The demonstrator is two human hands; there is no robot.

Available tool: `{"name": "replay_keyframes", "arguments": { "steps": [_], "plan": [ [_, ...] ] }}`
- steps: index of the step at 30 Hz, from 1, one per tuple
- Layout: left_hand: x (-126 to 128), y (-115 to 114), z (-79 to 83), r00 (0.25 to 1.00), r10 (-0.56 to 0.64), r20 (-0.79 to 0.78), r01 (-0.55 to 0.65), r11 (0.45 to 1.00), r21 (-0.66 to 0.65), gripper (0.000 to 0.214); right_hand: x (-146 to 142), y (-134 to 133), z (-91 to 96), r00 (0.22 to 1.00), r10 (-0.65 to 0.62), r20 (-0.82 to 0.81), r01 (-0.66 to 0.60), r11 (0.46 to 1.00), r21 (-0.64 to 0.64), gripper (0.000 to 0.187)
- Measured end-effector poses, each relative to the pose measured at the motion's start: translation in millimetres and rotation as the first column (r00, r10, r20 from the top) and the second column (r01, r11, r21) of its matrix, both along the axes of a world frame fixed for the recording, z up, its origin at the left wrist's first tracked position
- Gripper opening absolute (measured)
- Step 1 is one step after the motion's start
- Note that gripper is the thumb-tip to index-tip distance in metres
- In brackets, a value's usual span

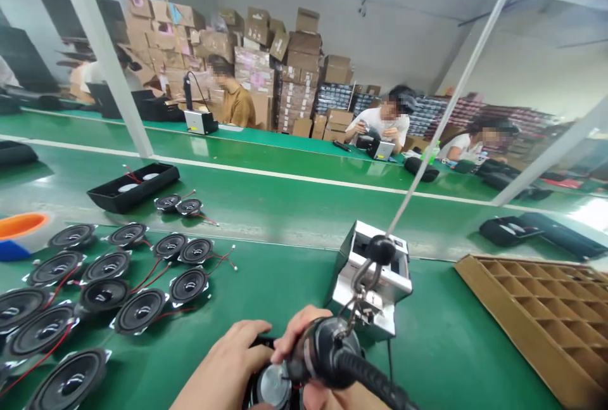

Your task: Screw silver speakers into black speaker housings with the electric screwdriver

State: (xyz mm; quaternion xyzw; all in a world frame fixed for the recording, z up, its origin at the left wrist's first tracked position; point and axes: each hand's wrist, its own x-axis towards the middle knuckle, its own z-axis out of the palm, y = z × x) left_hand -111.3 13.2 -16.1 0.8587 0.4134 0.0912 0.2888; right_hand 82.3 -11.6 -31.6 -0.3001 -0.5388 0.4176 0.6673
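My left hand rests on a black speaker part at the bottom edge and holds it down on the green bench. My right hand grips a black electric screwdriver that hangs from a cord through a metal hook. Its thick cable runs off to the lower right. The tool's tip sits over the part and is hidden behind my fingers.
Several black speaker drivers with red wires lie at left. A white metal box stands behind the tool; a cardboard divider tray lies at right. A black speaker housing lies on the conveyor. People sit across the line before stacked cartons.
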Motion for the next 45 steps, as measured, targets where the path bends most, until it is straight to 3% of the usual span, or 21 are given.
{"name": "replay_keyframes", "arguments": {
  "steps": [4, 7, 9, 12, 16, 19, 23, 29, 36, 40, 45],
  "plan": [
    [-9, -9, -14.1, 0.997, 0.048, 0.062, -0.05, 0.998, 0.036, 0.057, 9, -12, 26.6, 0.981, -0.1, -0.166, 0.1, 0.995, -0.008, 0.053],
    [-10, -14, -12.5, 0.996, 0.07, 0.051, -0.072, 0.996, 0.045, 0.051, 44, -20, 63.0, 0.941, -0.21, -0.266, 0.215, 0.977, -0.012, 0.071],
    [-8, -15, -6.9, 0.996, 0.078, 0.03, -0.08, 0.996, 0.04, 0.047, 75, -23, 85.6, 0.897, -0.367, -0.245, 0.392, 0.918, 0.06, 0.085],
    [-4, -13, 0.4, 0.997, 0.079, 0.015, -0.079, 0.996, 0.032, 0.045, 112, -19, 104.9, 0.875, -0.477, -0.083, 0.484, 0.865, 0.133, 0.077],
    [-3, -11, -0.9, 0.998, 0.068, 0.017, -0.069, 0.996, 0.049, 0.042, 120, -5, 103.6, 0.858, -0.512, 0.032, 0.5, 0.848, 0.177, 0.072],
    [-4, -13, -3.7, 0.997, 0.067, 0.025, -0.068, 0.994, 0.079, 0.041, 115, 7, 96.8, 0.867, -0.497, 0.031, 0.49, 0.863, 0.124, 0.073],
    [-2, -14, 1.5, 0.997, 0.065, -0.028, -0.065, 0.998, 0.023, 0.039, 120, 17, 90.3, 0.847, -0.53, 0.027, 0.524, 0.844, 0.114, 0.071],
    [0, -10, 7.9, 0.997, 0.054, -0.046, -0.056, 0.997, -0.049, 0.039, 124, 18, 86.3, 0.859, -0.512, 0.018, 0.509, 0.857, 0.084, 0.068],
    [3, -11, 11.0, 0.997, 0.062, -0.049, -0.064, 0.996, -0.061, 0.038, 116, 19, 91.7, 0.809, -0.586, 0.037, 0.58, 0.808, 0.104, 0.068],
    [3, -11, 12.1, 0.996, 0.064, -0.055, -0.068, 0.995, -0.071, 0.038, 121, 22, 87.8, 0.832, -0.553, 0.049, 0.541, 0.827, 0.152, 0.072],
    [2, -11, 10.9, 0.998, 0.055, -0.029, -0.056, 0.997, -0.059, 0.038, 112, 10, 89.6, 0.895, -0.441, 0.074, 0.434, 0.896, 0.088, 0.076]
  ]
}}
